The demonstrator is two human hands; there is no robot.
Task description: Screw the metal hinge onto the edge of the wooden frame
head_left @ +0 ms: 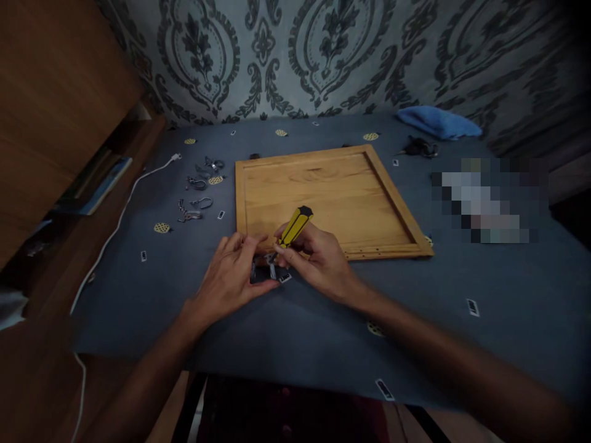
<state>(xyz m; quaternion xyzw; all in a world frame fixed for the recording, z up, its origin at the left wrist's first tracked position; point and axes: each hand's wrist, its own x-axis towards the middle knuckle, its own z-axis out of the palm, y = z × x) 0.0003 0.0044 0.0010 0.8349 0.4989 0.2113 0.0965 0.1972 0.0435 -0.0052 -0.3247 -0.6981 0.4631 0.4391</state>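
Note:
A yellow and black screwdriver [296, 226] is gripped in my right hand [325, 258], its handle tilted up and to the right. Its tip points down at a small grey metal fitting [272, 271] on the near edge of a wooden panel with a raised frame [318, 191]. My left hand [233, 271] steadies that fitting, fingers over the frame's near left corner and thumb below. The fingers partly hide the fitting, so its exact kind and the screwdriver's contact with it are unclear. Several small holes dot the frame's near edge, right of my right hand.
Several loose metal fittings [196, 184] lie on the dark patterned tablecloth [161, 295] to the left. A white cable [120, 224] runs along the left edge. At the back right are a blue cloth [438, 122] and a dark bunched object [420, 147]; a blurred-out patch lies nearer.

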